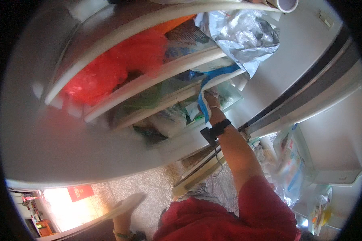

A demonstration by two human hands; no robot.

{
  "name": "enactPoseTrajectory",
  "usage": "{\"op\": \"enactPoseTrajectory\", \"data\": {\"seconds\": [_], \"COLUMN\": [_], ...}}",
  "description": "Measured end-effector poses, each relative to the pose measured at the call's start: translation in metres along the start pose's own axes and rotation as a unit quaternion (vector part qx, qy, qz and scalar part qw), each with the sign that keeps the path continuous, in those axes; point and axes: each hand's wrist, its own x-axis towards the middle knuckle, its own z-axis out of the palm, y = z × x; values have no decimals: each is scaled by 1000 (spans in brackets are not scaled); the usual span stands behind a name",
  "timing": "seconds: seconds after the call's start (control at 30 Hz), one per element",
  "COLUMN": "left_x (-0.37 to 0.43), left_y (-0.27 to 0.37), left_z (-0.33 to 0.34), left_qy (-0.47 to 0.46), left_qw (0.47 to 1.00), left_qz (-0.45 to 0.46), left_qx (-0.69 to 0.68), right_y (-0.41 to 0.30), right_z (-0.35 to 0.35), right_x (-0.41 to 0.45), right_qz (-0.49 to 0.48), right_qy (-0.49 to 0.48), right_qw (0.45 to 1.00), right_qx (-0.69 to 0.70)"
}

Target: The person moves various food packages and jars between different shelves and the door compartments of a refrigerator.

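Observation:
My right hand (211, 98) reaches among the shelves of an open refrigerator, a black strap and small device on its wrist. A blue-edged strip of plastic (202, 104) hangs beside the hand and partly covers it. The fingers are hard to make out, so a grip cannot be told. Near them lies a clear plastic bag or container (230, 98). At the lower left is my left hand (125, 212), blurred, beside a pale curved edge; whether it holds anything is unclear. A silvery plastic bag (244, 36) hangs over the upper shelves.
Red plastic bags (117, 64) fill an upper shelf behind a white shelf edge (157, 79). A whitish bundle (170, 120) lies lower down. On the right, the door (328, 135) carries filled plastic bags (292, 168). Below is a speckled floor (157, 183) with a red mat (80, 192) farther off.

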Motion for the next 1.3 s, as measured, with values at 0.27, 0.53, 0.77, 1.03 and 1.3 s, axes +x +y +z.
{"op": "enactPoseTrajectory", "data": {"seconds": [0.27, 0.53, 0.77, 1.03, 1.3], "left_x": [-3, 45, 34, 7, -5], "left_y": [11, 60, 67, 53, 38], "left_z": [-13, -56, -47, -55, -60], "left_qy": [50, -22, 22, -53, -85], "left_qw": [988, 975, 901, 851, 882], "left_qz": [-78, 32, -33, -131, -109], "left_qx": [-121, -219, -432, -506, -450], "right_y": [-19, -116, -190, -212, -215], "right_z": [-27, -63, -97, -112, -88], "right_x": [-71, -225, -291, -324, -339], "right_qz": [-21, -215, -254, -227, -138], "right_qy": [221, -124, -310, -227, -178], "right_qw": [974, 862, 742, 843, 837], "right_qx": [37, 442, 537, 432, 498]}}
